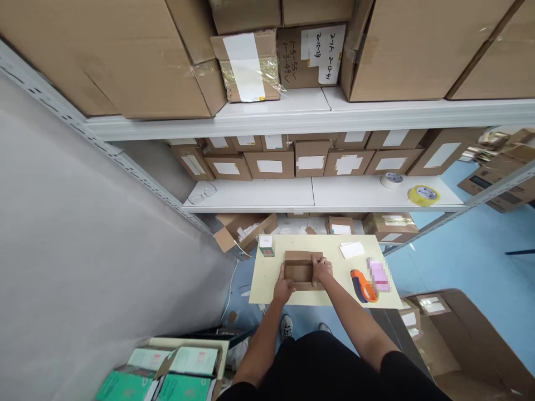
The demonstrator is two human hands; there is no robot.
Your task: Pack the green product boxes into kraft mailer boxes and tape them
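Note:
On the pale yellow table [321, 243] lies a small open cardboard box [298, 272], its inside facing up and its flaps folded outward. My left hand [283, 287] grips the box at its left side. At the right side, my right hand [321, 269] has its fingers bent over the edge of the same box. A small white and green box [266, 245] stands at the table's back left. To the right lie some white cards [351, 249] and an orange and dark blue tape dispenser [363, 285]. A blurred pink item [379, 275] lies beside the dispenser.
Shelving behind the table carries several labelled cartons [270, 164], two tape rolls [423, 195] and eyeglasses [202, 194]. A grey wall [104, 234] runs along the left. Green boxes [184, 384] sit at lower left, and a large open carton [472, 340] stands at lower right.

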